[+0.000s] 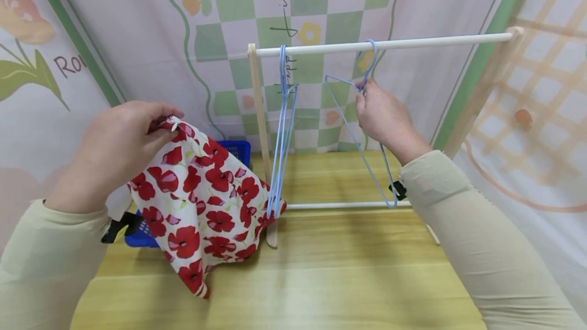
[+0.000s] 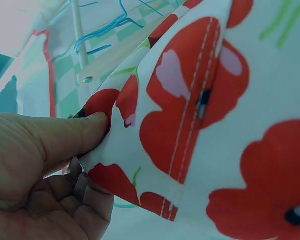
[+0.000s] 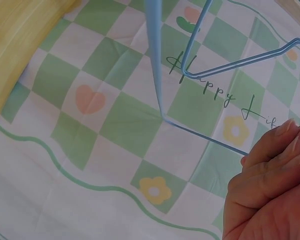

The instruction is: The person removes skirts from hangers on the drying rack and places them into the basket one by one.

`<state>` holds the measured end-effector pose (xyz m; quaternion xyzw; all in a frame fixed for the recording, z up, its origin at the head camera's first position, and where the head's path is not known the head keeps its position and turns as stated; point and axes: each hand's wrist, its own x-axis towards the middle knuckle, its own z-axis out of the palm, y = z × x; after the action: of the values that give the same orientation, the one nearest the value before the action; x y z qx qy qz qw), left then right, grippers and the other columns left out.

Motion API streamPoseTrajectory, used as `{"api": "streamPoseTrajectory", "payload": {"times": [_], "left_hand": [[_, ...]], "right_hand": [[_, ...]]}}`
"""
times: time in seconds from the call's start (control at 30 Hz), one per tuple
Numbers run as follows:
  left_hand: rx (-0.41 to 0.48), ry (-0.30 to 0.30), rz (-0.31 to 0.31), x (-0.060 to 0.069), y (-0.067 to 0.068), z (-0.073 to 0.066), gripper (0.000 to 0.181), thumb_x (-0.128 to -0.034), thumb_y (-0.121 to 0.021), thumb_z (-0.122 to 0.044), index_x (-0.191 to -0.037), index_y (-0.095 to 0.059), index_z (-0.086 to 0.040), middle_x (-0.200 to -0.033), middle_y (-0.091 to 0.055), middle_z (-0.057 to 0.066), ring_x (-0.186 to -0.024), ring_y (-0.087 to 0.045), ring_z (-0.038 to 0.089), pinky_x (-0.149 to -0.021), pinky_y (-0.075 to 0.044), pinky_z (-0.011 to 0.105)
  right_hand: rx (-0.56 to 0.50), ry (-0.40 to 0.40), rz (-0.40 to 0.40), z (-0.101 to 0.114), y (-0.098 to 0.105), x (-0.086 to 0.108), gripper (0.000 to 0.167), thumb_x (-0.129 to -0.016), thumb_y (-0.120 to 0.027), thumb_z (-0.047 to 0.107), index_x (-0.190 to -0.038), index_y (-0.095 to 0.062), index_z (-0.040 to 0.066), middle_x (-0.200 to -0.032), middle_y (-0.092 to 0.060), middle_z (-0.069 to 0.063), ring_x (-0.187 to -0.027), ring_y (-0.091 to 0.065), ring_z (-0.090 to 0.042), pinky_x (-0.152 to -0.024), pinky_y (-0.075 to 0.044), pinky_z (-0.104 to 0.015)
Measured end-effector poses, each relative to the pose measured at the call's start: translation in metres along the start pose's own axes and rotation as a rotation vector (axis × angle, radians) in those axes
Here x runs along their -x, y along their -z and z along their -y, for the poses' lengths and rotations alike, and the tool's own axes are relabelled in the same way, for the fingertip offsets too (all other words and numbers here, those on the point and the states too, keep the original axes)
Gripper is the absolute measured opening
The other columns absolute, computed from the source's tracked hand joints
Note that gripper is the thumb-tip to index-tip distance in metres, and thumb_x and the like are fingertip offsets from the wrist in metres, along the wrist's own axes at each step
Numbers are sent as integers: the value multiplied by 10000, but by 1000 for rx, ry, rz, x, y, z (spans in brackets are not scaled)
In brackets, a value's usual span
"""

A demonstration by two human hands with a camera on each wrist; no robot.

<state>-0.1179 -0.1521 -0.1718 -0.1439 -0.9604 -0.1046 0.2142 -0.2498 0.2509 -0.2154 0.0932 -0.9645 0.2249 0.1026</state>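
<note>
My left hand (image 1: 116, 141) pinches the top edge of a white garment with red poppies (image 1: 206, 202), which hangs down in loose folds. In the left wrist view the thumb (image 2: 85, 132) presses on the cloth beside a stitched seam (image 2: 192, 120). My right hand (image 1: 382, 113) holds a light blue wire hanger (image 1: 376, 55) just below its hook, and that hook lies at the rail (image 1: 431, 42). The right wrist view shows the hanger's corner (image 3: 164, 119) beside the curled fingers (image 3: 270, 170). Nothing hangs on this hanger.
Several more blue hangers (image 1: 282, 65) hang together at the rail's left end, next to the wooden post (image 1: 258, 111). Behind the garment stands a blue basket (image 1: 238, 149), partly hidden. A lower white bar (image 1: 339, 205) crosses the rack above the wooden table (image 1: 339, 269).
</note>
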Motion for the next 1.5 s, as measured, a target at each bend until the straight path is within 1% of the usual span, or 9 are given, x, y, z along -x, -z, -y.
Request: {"api": "streamPoseTrajectory", "payload": {"times": [0.27,0.7,0.83,0.97,1.07,1.2,1.3,1.43,1.5], "left_hand": [[-8,19,-8,0,-2,-1,273,-955,-735,-39,-1226,-738,-65,-1164,-708,236,-1037,-632,405,-883,-541,614],[-7,17,-60,4,-8,0,234,-932,-762,-23,-1164,-741,-7,-1076,-617,212,-984,-528,364,-769,-482,516],[-14,43,-25,3,-7,2,267,-975,-721,-67,-1232,-682,-9,-1171,-679,259,-1041,-627,430,-863,-538,608],[-10,80,28,2,-9,6,291,-1036,-647,-145,-1295,-586,-28,-1129,-713,262,-917,-697,415,-825,-570,627],[28,111,34,2,-11,10,294,-1065,-600,-204,-1295,-547,-27,-1096,-695,254,-881,-672,393,-789,-563,609],[89,163,5,1,-15,14,336,-1081,-567,-278,-1277,-526,-8,-1093,-645,241,-902,-627,391,-788,-542,586],[126,194,-23,2,-18,18,385,-1089,-540,-319,-1285,-499,10,-1114,-608,242,-932,-613,404,-806,-556,616],[145,207,-74,3,-22,23,435,-1102,-483,-353,-1306,-462,31,-1110,-577,245,-935,-619,423,-809,-567,645],[139,208,-103,2,-24,24,445,-1103,-473,-362,-1301,-454,36,-1085,-578,243,-909,-634,428,-796,-573,646]], "right_hand": [[4,4,-7,-1,0,2,514,-1124,-222,322,-1575,-373,126,-1053,-712,-180,-825,-623,-358,-708,-491,-487],[3,6,-6,-1,1,1,518,-1122,-215,318,-1574,-376,123,-1089,-705,-185,-833,-618,-358,-711,-491,-489],[1,6,-6,0,1,1,520,-1123,-216,318,-1577,-376,124,-1223,-694,-200,-868,-619,-368,-732,-496,-506],[0,7,-7,1,1,0,514,-1122,-225,312,-1575,-383,128,-1376,-638,-211,-912,-608,-387,-762,-498,-530],[-3,9,-4,1,0,-1,516,-1122,-225,311,-1580,-381,131,-1312,-663,-210,-887,-606,-380,-742,-495,-515],[-8,11,-3,2,-1,-1,527,-1121,-218,315,-1587,-375,125,-1222,-682,-202,-846,-600,-364,-705,-487,-488],[-12,11,-6,2,-1,-1,524,-1122,-222,313,-1587,-374,125,-1278,-669,-202,-859,-597,-364,-703,-483,-489],[-15,12,-7,3,-2,-1,522,-1124,-222,313,-1588,-371,123,-1310,-655,-204,-875,-595,-367,-711,-482,-493],[-15,12,-9,3,-2,-1,528,-1124,-216,319,-1588,-371,120,-1229,-674,-202,-858,-599,-365,-702,-483,-491]]}}
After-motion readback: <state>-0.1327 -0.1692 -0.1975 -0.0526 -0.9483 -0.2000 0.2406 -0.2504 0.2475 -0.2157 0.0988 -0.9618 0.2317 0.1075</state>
